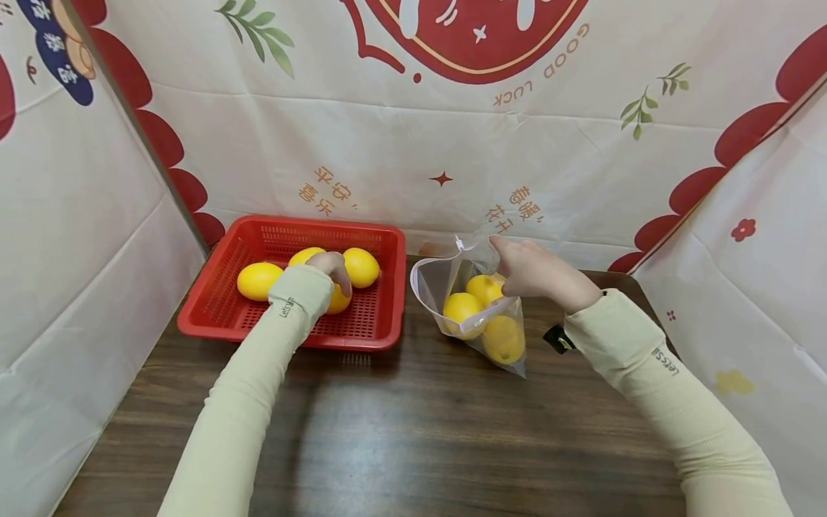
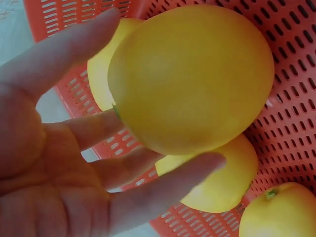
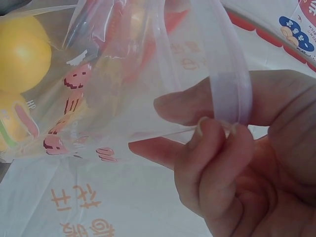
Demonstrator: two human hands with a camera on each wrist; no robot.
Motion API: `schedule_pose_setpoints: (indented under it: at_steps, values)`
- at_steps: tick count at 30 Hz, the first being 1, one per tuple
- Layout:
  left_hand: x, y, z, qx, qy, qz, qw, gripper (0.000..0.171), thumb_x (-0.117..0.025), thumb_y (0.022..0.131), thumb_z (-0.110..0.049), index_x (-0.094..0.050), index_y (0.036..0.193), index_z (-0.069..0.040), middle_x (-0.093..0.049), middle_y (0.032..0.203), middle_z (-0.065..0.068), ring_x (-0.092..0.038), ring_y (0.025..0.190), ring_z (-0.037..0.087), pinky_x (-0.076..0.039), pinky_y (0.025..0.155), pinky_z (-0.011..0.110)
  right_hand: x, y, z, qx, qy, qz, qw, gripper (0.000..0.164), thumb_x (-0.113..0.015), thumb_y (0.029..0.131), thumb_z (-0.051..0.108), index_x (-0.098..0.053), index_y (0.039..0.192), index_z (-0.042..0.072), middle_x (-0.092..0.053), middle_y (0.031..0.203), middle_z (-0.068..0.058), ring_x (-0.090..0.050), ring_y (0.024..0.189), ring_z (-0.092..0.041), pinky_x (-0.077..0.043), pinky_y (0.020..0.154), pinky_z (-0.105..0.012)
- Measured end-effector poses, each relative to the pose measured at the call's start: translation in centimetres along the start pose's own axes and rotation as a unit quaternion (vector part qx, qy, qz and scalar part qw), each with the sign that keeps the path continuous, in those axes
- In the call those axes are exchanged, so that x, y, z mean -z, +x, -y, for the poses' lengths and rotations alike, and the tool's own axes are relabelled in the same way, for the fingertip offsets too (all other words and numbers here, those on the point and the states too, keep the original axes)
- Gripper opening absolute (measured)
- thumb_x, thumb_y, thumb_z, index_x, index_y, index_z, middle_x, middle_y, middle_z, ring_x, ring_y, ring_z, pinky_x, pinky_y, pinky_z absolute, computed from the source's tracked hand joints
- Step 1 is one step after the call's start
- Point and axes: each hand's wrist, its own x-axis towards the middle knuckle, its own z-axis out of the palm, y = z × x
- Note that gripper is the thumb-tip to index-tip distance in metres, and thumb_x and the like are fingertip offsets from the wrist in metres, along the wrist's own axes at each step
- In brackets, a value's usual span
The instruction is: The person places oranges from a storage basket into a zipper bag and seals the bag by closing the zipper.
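From where I stand, the person's left-hand grip (image 1: 331,268) is curled round a smooth, plump, oval yellow fruit (image 2: 197,79) at the front of a shallow red plastic basket with slotted walls (image 1: 388,316); whether that fruit is clear of the basket's floor I cannot tell; three like yellow fruits (image 1: 259,281) lie in the basket with it; I judge it firm and fairly light, its skin a little slippery, likely to roll if caught off-centre, so the place to hold it is round its widest part, thumb against fingers; the left arm in its pale cream sleeve (image 1: 239,409) reaches forward, wrist bent downward, back of the hand uppermost, thumb to one side of the fruit and fingers to the other; the right-hand grip (image 1: 536,271) pinches the pale banded rim (image 3: 229,94) of a clear, printed plastic bag (image 1: 446,278) on the dark wood-grain desk (image 1: 413,431), beside the basket; the bag looks thin, floppy and easily collapsed, best held by that stiffer rim; its mouth gapes toward the basket, with three yellow fruits (image 1: 502,339) inside; the right forearm comes in slantwise, fingers folded toward the thumb.
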Motion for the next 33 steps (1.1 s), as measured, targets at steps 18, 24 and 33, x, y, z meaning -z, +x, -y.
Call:
schedule_pose_setpoints:
  at_steps: [18,24,33]
  values:
    - [-0.9,-0.2,0.3,0.05,-0.078,-0.016,0.9955,0.026,-0.062,0.069,-0.01,-0.061,0.095,-0.009,-0.048,0.105,0.01,-0.042,0.092,0.027,-0.04,0.07,0.034,0.0,-0.2,0.2,-0.002,-0.001,0.0,1.0,0.078,-0.062,0.067,-0.006,-0.026,0.136,-0.011,-0.059,0.093,-0.013,-0.052,0.081,-0.024,-0.046,0.073,-0.037]
    - [-0.2,1.1,0.1,0.008,0.015,0.003,0.9999,0.035,-0.069,0.069,-0.005,-0.061,0.103,-0.004,-0.052,0.105,0.013,-0.045,0.089,0.027,-0.045,0.072,0.035,-0.1,-0.1,0.1,-0.001,-0.003,0.002,1.0,0.079,-0.063,0.066,-0.005,-0.025,0.136,-0.012,-0.059,0.092,-0.014,-0.051,0.079,-0.024,-0.045,0.072,-0.037]
    - [1.0,-0.1,-0.9,-0.114,0.082,-0.062,0.9881,0.066,-0.077,0.066,-0.014,-0.051,0.124,-0.002,-0.048,0.128,0.017,-0.045,0.106,0.03,-0.044,0.082,0.039,-0.1,-0.1,0.1,0.005,-0.004,-0.001,1.0,0.076,-0.062,0.066,-0.006,-0.028,0.134,-0.012,-0.058,0.088,-0.013,-0.051,0.077,-0.023,-0.046,0.069,-0.035]
